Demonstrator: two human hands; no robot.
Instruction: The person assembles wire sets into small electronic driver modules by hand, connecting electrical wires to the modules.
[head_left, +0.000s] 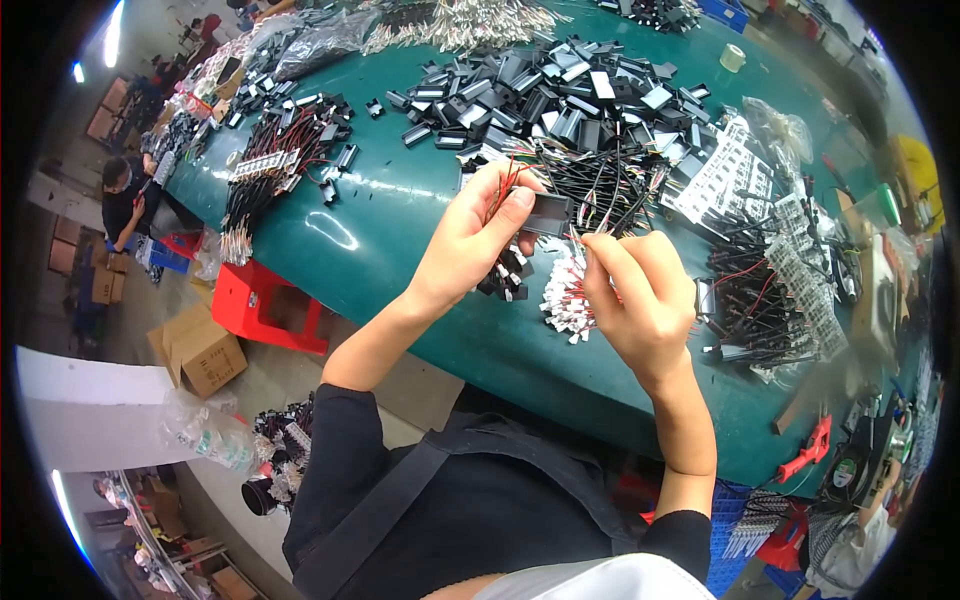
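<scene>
My left hand is closed around a small black plastic housing, with thin red and black wires coming out near its thumb. At the housing's right end, my right hand pinches with thumb and forefinger; a thin wire end seems to be between them, too small to make out fully. Just beyond both hands lies a heap of black cables. Below and between the hands is a bundle of wires with white connectors, partly hidden by my right hand.
A large pile of black housings covers the far middle of the green table. White label sheets and more cables lie right; a wired bundle lies left. A red stool, a cardboard box and another person are beyond the left edge.
</scene>
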